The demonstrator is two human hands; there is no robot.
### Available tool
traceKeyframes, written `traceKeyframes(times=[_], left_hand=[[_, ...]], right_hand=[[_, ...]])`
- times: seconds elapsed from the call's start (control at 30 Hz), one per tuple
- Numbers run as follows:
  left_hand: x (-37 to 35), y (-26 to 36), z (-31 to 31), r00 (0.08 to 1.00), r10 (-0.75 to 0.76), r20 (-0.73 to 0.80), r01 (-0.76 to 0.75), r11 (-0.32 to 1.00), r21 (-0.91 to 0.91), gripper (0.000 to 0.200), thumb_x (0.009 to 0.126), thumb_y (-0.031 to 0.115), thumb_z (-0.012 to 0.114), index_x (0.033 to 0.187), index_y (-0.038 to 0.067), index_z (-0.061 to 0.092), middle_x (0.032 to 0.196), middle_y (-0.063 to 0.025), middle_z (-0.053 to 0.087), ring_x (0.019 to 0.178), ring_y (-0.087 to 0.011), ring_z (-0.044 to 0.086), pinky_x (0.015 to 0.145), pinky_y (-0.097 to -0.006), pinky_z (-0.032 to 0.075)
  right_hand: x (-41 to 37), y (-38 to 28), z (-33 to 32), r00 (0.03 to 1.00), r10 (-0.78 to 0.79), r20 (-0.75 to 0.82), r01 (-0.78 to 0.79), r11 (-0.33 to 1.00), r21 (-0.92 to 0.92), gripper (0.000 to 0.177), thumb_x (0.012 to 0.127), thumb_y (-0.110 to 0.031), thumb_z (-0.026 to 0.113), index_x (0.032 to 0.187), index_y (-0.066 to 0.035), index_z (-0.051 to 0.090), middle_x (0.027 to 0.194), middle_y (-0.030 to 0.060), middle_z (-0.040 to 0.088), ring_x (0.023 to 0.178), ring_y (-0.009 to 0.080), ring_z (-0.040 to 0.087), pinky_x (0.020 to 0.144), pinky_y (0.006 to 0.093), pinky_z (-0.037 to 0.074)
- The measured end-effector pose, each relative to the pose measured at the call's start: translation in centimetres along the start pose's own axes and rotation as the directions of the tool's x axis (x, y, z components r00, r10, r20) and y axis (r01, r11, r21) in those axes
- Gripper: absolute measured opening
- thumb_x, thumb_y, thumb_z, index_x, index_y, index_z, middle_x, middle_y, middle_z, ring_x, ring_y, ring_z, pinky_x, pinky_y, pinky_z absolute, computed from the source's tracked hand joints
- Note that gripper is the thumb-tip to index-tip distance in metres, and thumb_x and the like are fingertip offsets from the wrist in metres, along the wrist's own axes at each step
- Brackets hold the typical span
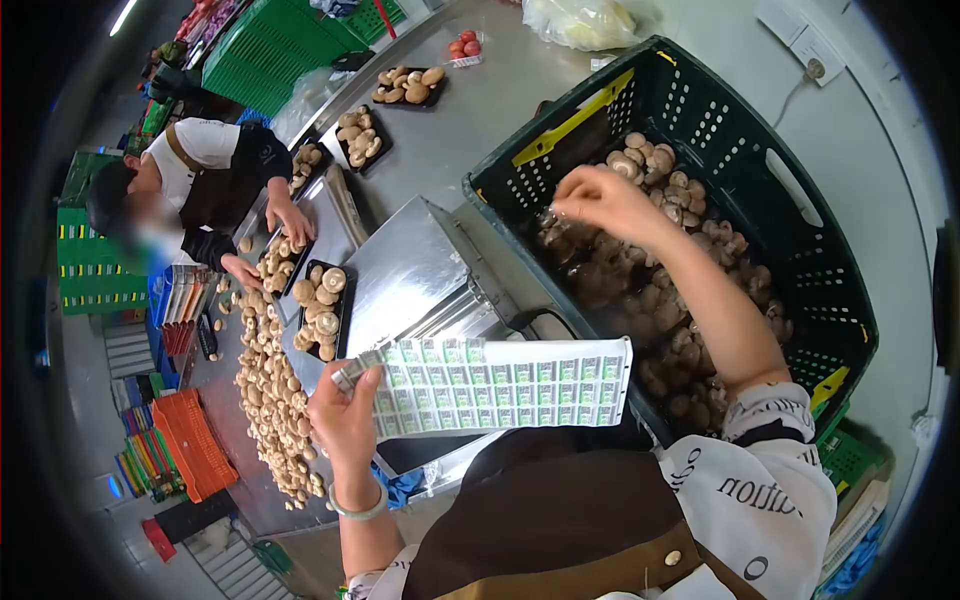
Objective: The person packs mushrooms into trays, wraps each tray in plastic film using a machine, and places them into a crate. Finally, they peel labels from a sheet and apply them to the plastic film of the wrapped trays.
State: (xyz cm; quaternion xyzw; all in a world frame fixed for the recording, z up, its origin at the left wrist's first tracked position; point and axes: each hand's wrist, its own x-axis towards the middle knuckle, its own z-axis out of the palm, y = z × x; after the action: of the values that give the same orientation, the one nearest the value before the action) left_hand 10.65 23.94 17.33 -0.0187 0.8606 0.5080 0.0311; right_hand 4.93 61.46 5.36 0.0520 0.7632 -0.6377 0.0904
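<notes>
My left hand (345,405) grips the left end of a sheet of green and white labels (500,385), whose rolled edge lies between thumb and fingers. Over the dark green crate (800,250) is my right hand (605,203), its fingers bent together at the tips; what they pinch, if anything, is too small to tell. Brown mushrooms (685,200) fill much of the crate's bottom, some under clear wrap. Left of the label sheet, a black tray of mushrooms (320,310) rests beside a metal machine (410,270).
Across the table, a co-worker (215,165) has both hands at another mushroom tray (280,262). Loose mushrooms (265,400) spread over the metal table. Further trays (410,87) and a pack of tomatoes (465,46) stand at the back. An orange crate (193,445) is at the left.
</notes>
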Motion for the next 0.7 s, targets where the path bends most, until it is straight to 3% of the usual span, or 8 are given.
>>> traceKeyframes(times=[0.03,0.1,0.17,0.37,0.47,0.57,0.6,0.7], left_hand=[[0.1,0.1,0.2,1.0,0.002,0.016,-0.002,1.0,-0.012,0.008,0.087,-0.001,0.065,0.092,-0.004,0.061,0.079,-0.0001,0.062,0.069,-0.003,0.052,0.06,-0.0172,0.04],[0.0,0.2,0.8,0.999,-0.003,0.042,0.004,1.0,-0.023,0.008,0.087,0.001,0.066,0.092,-0.003,0.062,0.078,-0.0002,0.063,0.069,-0.0032,0.052,0.06,-0.0179,0.041],[-0.1,-0.3,0.5,0.999,0.023,0.039,-0.022,0.999,-0.043,0.009,0.086,0.002,0.067,0.093,-0.002,0.063,0.078,-0.0005,0.064,0.069,-0.004,0.053,0.061,-0.0189,0.042],[-2.2,-0.7,-1.2,0.996,0.091,-0.01,-0.09,0.991,0.099,0.012,0.088,0.009,0.064,0.094,-0.001,0.067,0.076,0.0006,0.066,0.068,-0.0052,0.053,0.064,-0.0226,0.045],[-2.9,-1.3,-1.6,0.999,-0.037,-0.006,0.037,0.995,0.091,0.013,0.091,0.009,0.062,0.096,-0.002,0.067,0.079,0.0,0.067,0.07,-0.0048,0.054,0.065,-0.0216,0.045],[-2.8,-0.6,-1.3,0.994,-0.076,0.073,0.092,0.964,-0.25,0.014,0.092,0.008,0.06,0.1,-0.002,0.066,0.083,-0.001,0.067,0.072,-0.005,0.056,0.065,-0.0207,0.046],[-3.0,-0.7,-1.5,0.996,-0.066,0.06,0.076,0.98,-0.183,0.014,0.093,0.008,0.059,0.101,-0.003,0.065,0.086,-0.002,0.067,0.075,-0.0058,0.057,0.066,-0.0209,0.046],[-3.5,-0.5,-1.2,0.999,0.031,0.022,-0.028,0.989,-0.148,0.012,0.092,0.008,0.062,0.094,-0.003,0.064,0.078,0.0006,0.065,0.067,-0.0035,0.053,0.059,-0.019,0.042]], right_hand=[[-2.8,-4.7,1.6,0.993,-0.038,0.116,0.022,0.991,0.133,0.037,0.077,-0.031,0.075,0.095,-0.002,0.063,0.087,0.0124,0.067,0.076,0.0178,0.064,0.069,0.0303,0.05],[-7.3,-9.9,4.0,0.937,-0.151,0.314,0.2,0.971,-0.133,0.039,0.079,-0.037,0.073,0.091,-0.002,0.063,0.084,0.0146,0.067,0.078,0.0224,0.065,0.068,0.0339,0.051],[-9.8,-10.8,6.3,0.866,-0.349,0.359,0.491,0.735,-0.468,0.038,0.083,-0.04,0.067,0.085,-0.003,0.061,0.076,0.016,0.065,0.074,0.0301,0.065,0.064,0.0404,0.05],[-12.1,-9.4,8.7,0.867,-0.408,0.285,0.497,0.685,-0.533,0.032,0.092,-0.027,0.058,0.071,-0.003,0.052,0.057,0.0157,0.057,0.055,0.0342,0.06,0.05,0.0423,0.046],[-12.6,-8.6,9.8,0.827,-0.499,0.259,0.552,0.637,-0.537,0.031,0.091,-0.025,0.058,0.071,-0.003,0.05,0.054,0.0139,0.055,0.052,0.0334,0.059,0.049,0.0412,0.045],[-13.1,-8.2,10.1,0.837,-0.46,0.295,0.542,0.624,-0.563,0.03,0.091,-0.027,0.059,0.076,-0.002,0.051,0.057,0.0137,0.057,0.056,0.0339,0.06,0.052,0.0411,0.046],[-13.1,-8.3,10.0,0.848,-0.422,0.32,0.528,0.624,-0.575,0.03,0.091,-0.028,0.059,0.079,-0.002,0.052,0.059,0.0137,0.058,0.058,0.0341,0.06,0.053,0.0411,0.047],[-12.3,-9.4,9.9,0.895,-0.371,0.247,0.438,0.835,-0.334,0.032,0.091,-0.032,0.06,0.091,-0.001,0.053,0.069,0.014,0.062,0.066,0.0347,0.062,0.06,0.042,0.048]])
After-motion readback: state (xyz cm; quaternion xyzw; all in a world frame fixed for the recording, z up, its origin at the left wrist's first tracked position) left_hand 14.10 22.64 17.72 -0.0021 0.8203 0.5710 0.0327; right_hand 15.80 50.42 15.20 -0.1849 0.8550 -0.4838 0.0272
